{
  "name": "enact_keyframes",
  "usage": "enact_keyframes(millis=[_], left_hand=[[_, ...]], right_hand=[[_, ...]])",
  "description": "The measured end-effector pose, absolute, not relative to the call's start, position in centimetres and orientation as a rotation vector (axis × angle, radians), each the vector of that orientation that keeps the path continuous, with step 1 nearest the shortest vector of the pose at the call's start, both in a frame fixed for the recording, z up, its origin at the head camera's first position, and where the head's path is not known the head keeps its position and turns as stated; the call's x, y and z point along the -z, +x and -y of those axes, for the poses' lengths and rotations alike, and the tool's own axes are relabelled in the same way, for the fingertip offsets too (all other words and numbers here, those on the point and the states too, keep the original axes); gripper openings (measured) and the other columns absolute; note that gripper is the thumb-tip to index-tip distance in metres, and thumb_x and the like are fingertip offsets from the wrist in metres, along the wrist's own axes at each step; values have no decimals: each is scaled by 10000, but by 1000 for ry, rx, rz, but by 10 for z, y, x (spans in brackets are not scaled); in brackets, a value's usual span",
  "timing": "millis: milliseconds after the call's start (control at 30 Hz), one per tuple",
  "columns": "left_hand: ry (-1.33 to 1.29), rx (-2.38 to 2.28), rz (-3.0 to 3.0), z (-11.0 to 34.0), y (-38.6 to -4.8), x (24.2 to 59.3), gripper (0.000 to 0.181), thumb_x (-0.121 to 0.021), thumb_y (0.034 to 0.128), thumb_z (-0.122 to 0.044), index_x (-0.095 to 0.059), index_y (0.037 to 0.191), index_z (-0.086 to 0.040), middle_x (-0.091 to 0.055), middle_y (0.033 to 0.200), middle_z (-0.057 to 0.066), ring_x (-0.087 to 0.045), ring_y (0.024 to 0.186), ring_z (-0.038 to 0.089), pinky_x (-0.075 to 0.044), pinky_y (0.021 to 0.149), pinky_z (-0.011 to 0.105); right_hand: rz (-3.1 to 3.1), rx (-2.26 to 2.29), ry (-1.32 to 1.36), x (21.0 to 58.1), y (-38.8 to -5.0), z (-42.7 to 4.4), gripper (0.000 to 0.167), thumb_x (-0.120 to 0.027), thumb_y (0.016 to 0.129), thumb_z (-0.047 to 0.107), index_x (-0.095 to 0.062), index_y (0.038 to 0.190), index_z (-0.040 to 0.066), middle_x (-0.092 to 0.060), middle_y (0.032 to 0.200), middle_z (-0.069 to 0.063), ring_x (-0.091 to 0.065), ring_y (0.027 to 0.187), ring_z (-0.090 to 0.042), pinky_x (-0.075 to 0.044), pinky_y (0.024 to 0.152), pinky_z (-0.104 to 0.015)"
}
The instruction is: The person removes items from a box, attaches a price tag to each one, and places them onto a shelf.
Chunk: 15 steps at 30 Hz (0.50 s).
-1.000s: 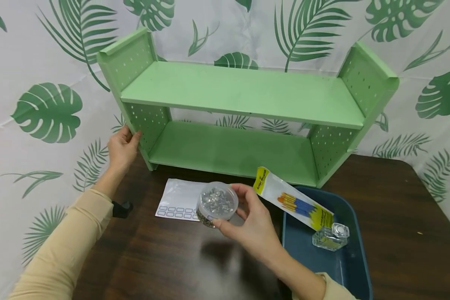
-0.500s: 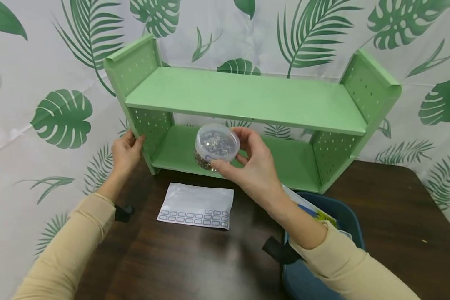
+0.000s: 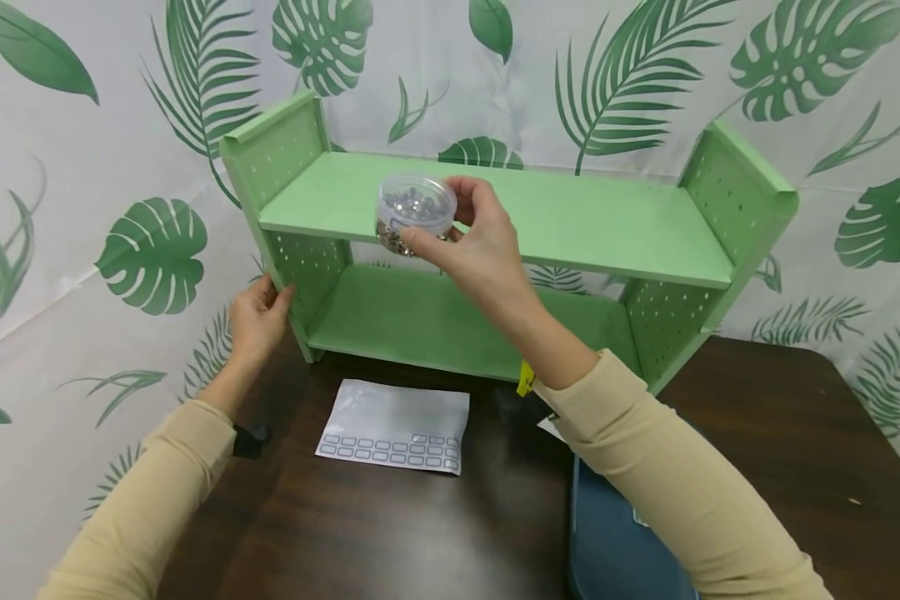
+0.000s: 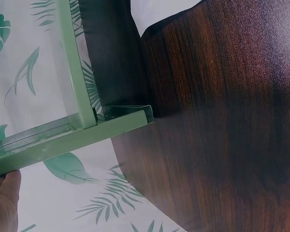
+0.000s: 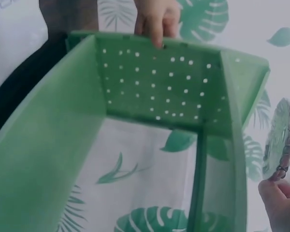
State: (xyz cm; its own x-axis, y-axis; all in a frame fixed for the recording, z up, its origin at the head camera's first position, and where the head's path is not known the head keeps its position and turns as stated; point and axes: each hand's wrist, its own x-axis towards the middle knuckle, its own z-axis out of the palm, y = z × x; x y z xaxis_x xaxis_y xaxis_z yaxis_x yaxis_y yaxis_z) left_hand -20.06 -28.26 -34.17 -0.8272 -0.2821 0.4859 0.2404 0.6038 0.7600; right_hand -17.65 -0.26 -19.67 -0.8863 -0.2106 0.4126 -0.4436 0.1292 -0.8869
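A green two-tier shelf (image 3: 585,221) with perforated side panels stands on the dark wooden table. On its left side, my left hand (image 3: 258,321) grips the panel's front edge; in the left wrist view only part of that hand (image 4: 5,200) shows. My right hand (image 3: 487,246) holds a round clear jar (image 3: 416,215) of small shiny pieces by its side, thumb in front and fingers behind. The jar is in the air before the upper tier's left half, slightly tilted. At the right wrist view's edge, the jar (image 5: 282,140) and fingertips are partly cut off.
A white sheet or pouch (image 3: 393,425) with printed small boxes lies on the table before the shelf. A blue tray (image 3: 607,542) stands at the right, largely hidden by my right sleeve. A bit of yellow packaging (image 3: 525,379) shows beside it. A leaf-patterned cloth (image 3: 60,217) hangs behind.
My right hand has raised the jar from above the white sheet to the upper tier's height. My left hand keeps its grip on the side panel. The head view has tilted up slightly.
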Motion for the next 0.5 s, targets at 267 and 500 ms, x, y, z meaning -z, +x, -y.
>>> enact_keyframes(millis=[267, 500], left_hand=[[4, 1163, 2218, 281, -201, 342, 258, -538, 937, -50, -601, 1126, 114, -649, 1026, 279, -639, 940, 377, -375, 636, -13], [28, 1105, 2244, 282, -202, 342, 252, -555, 935, -71, -607, 1116, 96, -650, 1034, 266, -651, 949, 373, -372, 635, -11]], right_hand=[[2309, -1754, 600, 197, -201, 15, 599, -746, 780, 166, -433, 1276, 42, -553, 1164, -83, -541, 1037, -159, -485, 867, -254], [2431, -1632, 572, 192, -216, 23, 663, -753, 789, 206, -415, 1334, 37, -564, 1183, -84, -563, 1028, -167, -502, 808, -263]])
